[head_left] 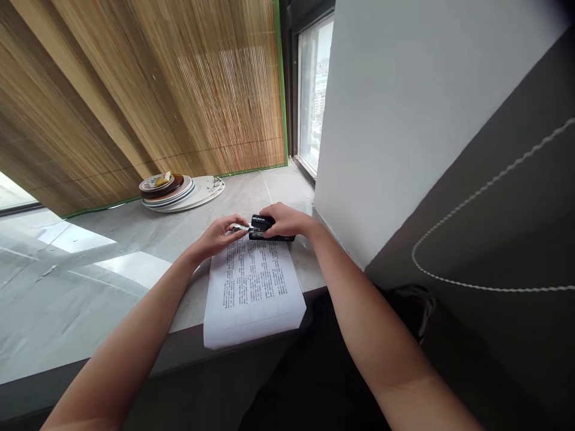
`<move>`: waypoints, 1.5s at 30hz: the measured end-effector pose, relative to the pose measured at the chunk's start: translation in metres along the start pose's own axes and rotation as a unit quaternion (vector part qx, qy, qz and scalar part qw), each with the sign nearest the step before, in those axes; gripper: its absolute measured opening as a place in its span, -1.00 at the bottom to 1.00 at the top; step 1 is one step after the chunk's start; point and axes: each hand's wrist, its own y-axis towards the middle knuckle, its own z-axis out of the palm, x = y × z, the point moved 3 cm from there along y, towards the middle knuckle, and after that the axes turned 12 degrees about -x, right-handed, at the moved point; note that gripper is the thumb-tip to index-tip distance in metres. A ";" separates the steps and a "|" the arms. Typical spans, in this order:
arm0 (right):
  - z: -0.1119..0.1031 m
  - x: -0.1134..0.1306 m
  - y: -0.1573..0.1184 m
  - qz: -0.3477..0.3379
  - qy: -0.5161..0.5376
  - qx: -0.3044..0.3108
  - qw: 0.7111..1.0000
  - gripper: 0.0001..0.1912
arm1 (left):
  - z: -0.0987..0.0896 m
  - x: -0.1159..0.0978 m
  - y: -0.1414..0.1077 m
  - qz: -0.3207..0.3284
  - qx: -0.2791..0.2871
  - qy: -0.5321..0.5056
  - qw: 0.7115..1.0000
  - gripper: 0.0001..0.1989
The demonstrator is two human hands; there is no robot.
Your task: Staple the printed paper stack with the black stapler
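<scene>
My right hand [286, 220] grips a black stapler [261, 222] at the far end of some printed paper [251, 299]. The stapler's upper arm is lifted from its base, and a metal part shows between them. On the left, my left hand [221, 235] reaches to the stapler's front, with thumb and fingers pinched on a thin metallic piece. Whether that piece is loose or part of the stapler, I cannot tell. The paper lies print-up under the stapler, its near end hanging over the ledge's front edge.
A pale marble-look ledge [135, 239] carries a stack of plates [171, 194] at the back left. A bamboo blind [179, 90] hangs behind it. To the right are a window [314, 96] and a white wall [395, 108]. A beaded cord [453, 212] hangs at far right.
</scene>
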 end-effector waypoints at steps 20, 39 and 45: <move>-0.004 -0.001 -0.001 0.003 0.007 -0.008 1.000 -0.80 | -0.002 -0.005 0.001 -0.009 -0.020 0.033 0.999 -0.74; -0.021 -0.007 -0.010 0.003 0.034 0.003 0.999 -0.81 | -0.011 -0.007 -0.001 -0.021 -0.041 -0.031 0.998 -0.75; -0.025 -0.007 -0.012 -0.007 0.055 0.008 0.998 -0.83 | -0.013 -0.008 -0.003 0.007 -0.029 -0.063 0.998 -0.74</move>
